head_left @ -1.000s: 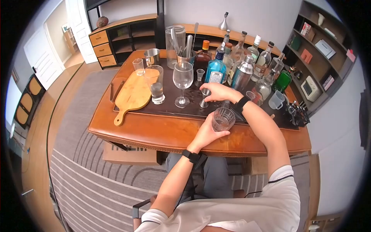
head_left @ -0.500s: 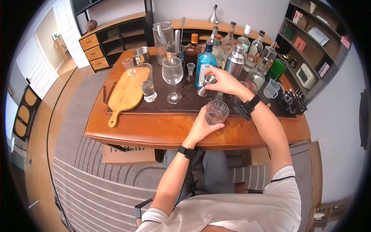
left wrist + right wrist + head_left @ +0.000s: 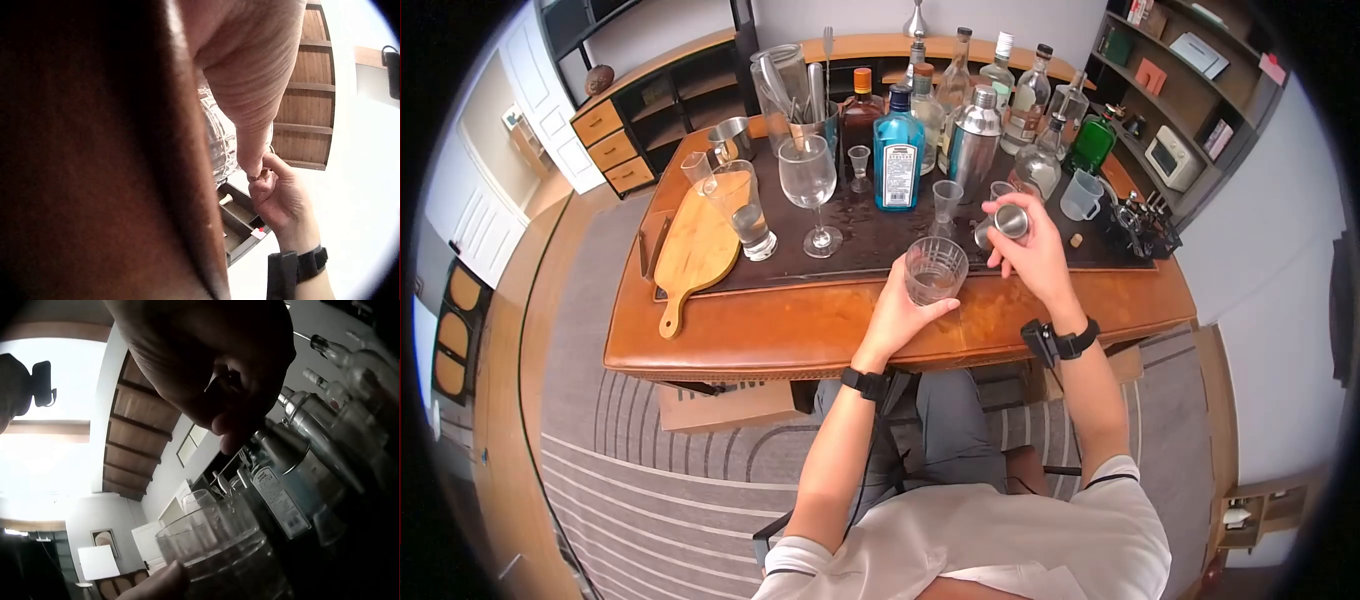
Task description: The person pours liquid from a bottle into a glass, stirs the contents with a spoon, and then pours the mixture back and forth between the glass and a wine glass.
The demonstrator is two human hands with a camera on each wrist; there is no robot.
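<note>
One jigger (image 3: pixel 1011 222) now right of tumbler (image 3: pixel 935 271)

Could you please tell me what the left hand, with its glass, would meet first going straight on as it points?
Probably the small clear cup just beyond the tumbler that the left hand holds, though height and depth are unclear.

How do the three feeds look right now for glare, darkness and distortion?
Head: bright and mostly clear, but fisheye-bent with black corners; the metal jigger and glass tumbler read well. Left wrist: washed-out white at right, a dim brown surface filling the left. Right wrist: blown-out light upper left, the right hand in deep shadow, lower right nearly black.
</note>
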